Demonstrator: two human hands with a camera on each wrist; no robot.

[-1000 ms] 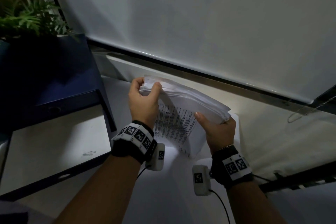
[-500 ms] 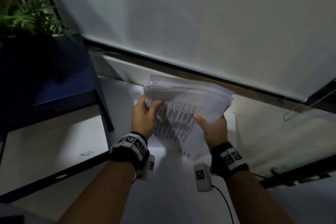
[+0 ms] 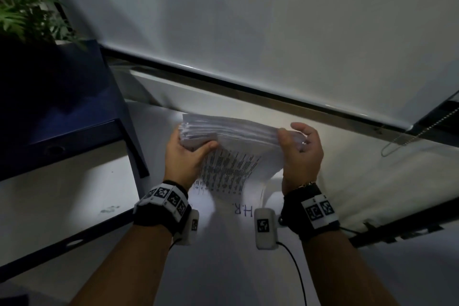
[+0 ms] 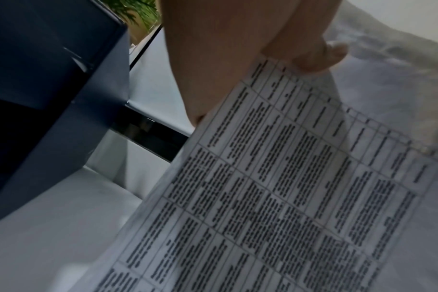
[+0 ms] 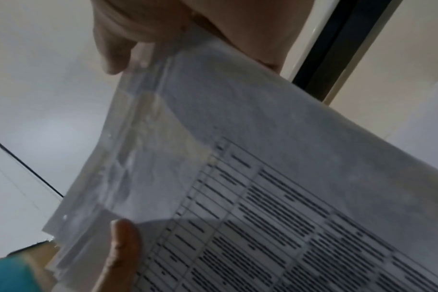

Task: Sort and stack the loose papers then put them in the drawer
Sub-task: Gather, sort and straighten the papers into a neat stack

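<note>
White paper stack (image 3: pixel 231 131) is held on edge above the bench (image 3: pixel 223 268), printed table facing the person. Left hand (image 3: pixel 185 156) pinches its left end; right hand (image 3: pixel 301 154) cups the right end, fingers loosely curled. To square it well, I'd loosen both grips slightly and tap the lower edge down. One stack, two hands; sheets too many to count.

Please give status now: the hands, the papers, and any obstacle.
Left hand grips paper stack at its left end. Right hand holds the right end. Stack on edge above the desk. Nothing blocking seen.
</note>
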